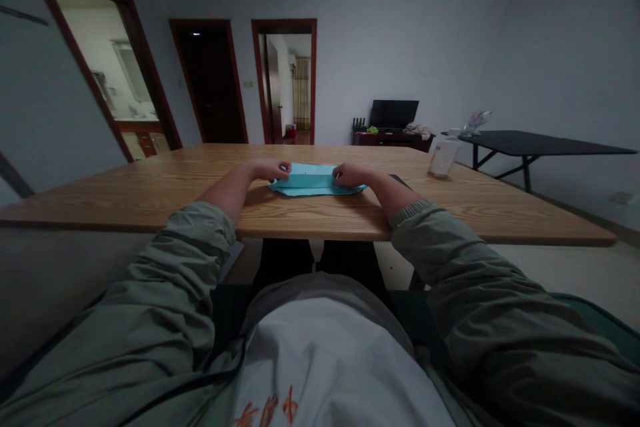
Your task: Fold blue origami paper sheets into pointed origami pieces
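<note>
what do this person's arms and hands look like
The left sleeve and right sleeve are loose, wrinkled and grey-green, ending partway up the forearms; the right has a gathered cuff. The left hand and right hand wear no gloves.

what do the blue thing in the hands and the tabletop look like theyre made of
Blue thing: probably paper, matte, judging by its flat panels and crease-like edges; thin fabric remains possible. Tabletop: wood or wood-look laminate, smooth with low sheen; streaky grain shows.
</note>
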### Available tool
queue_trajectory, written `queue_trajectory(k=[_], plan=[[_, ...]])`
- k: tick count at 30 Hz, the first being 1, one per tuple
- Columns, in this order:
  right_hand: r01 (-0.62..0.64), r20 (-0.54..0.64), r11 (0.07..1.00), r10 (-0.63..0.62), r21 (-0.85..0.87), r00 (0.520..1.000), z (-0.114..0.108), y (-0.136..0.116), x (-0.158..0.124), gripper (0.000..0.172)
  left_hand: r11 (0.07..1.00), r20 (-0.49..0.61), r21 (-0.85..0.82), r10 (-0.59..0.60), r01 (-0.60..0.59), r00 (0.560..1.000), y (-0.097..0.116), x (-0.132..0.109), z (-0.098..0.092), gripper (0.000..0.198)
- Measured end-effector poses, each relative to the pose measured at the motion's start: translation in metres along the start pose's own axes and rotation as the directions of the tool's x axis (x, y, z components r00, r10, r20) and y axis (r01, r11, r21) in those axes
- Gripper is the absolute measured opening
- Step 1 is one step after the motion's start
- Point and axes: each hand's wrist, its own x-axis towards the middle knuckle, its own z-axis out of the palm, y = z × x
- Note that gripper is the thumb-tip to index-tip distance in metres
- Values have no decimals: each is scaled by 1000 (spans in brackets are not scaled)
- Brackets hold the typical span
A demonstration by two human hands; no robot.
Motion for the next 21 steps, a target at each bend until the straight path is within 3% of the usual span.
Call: queue_trajectory(k=[7, 12, 21], plan=[[-5, 5, 1000, 5, 13, 1000, 2, 2, 2, 38, 993, -22, -119, -9, 6, 1000, -4, 2, 0, 24], [-20, -2, 1000, 20, 22, 1000, 2, 0, 1, 37, 979, -75, -206, -20, 4, 997, 1, -3, 1, 34], [-30, -36, 988, 36, 152, 999, 8, 9, 8, 47, 991, -17, -32, -127, 127, 992, -7, 6, 5, 48]])
